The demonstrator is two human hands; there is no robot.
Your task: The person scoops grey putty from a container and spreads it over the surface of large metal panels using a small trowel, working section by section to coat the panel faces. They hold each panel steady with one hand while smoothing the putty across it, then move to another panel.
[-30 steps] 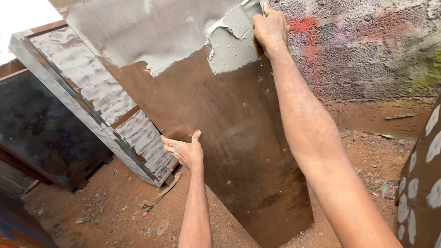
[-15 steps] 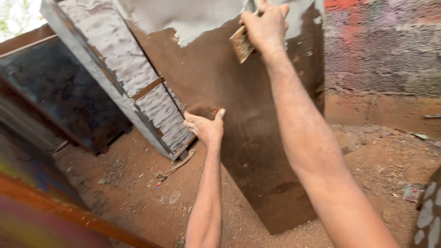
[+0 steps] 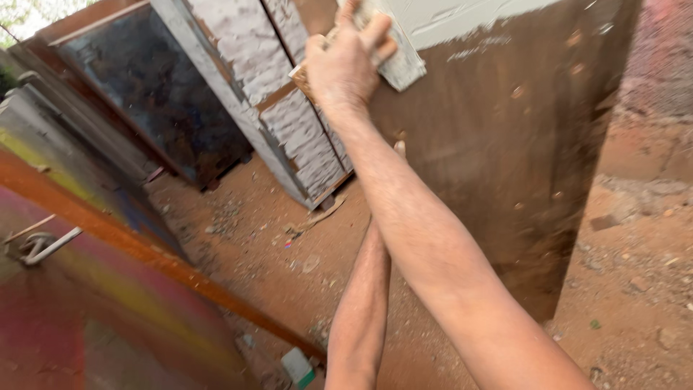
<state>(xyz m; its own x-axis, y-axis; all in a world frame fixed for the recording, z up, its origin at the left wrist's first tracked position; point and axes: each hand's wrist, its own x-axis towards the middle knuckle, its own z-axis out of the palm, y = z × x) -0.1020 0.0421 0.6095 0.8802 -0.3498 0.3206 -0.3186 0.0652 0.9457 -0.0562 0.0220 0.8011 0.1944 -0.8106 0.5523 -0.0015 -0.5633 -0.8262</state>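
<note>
Far left: a rust-orange metal bar (image 3: 144,249) runs diagonally from upper left to lower right, above a panel painted in red, yellow and green (image 3: 86,318) that carries a bent metal latch (image 3: 36,245). Behind them a dark framed panel (image 3: 151,94) leans upright. Next to the right, a grey-framed door with whitewashed inset panels (image 3: 253,87) leans with its foot on the reddish dirt ground (image 3: 245,238), where scraps and small debris lie scattered. A small white-and-green container (image 3: 297,367) sits at the lower edge.

Centre: the left hand (image 3: 398,149) is almost wholly hidden behind the right forearm; only a fingertip shows against the brown sheet, so whether its fingers are spread or together cannot be told. Its forearm rises vertically from the bottom edge.

Centre-top: the right hand (image 3: 345,61) is curled tightly around a flat, putty-coated scraper block (image 3: 393,61), fingers pressed together over its top and thumb beneath. The block's long axis lies tilted, running from lower left to upper right, with its coated end pointing right and lying on the sheet's surface.

Right: a tall brown metal sheet (image 3: 498,159) stands on the ground, its upper portion covered in pale grey putty (image 3: 462,14); the block sits at the lower border of this coat. Far right: a rough masonry wall (image 3: 657,65).
</note>
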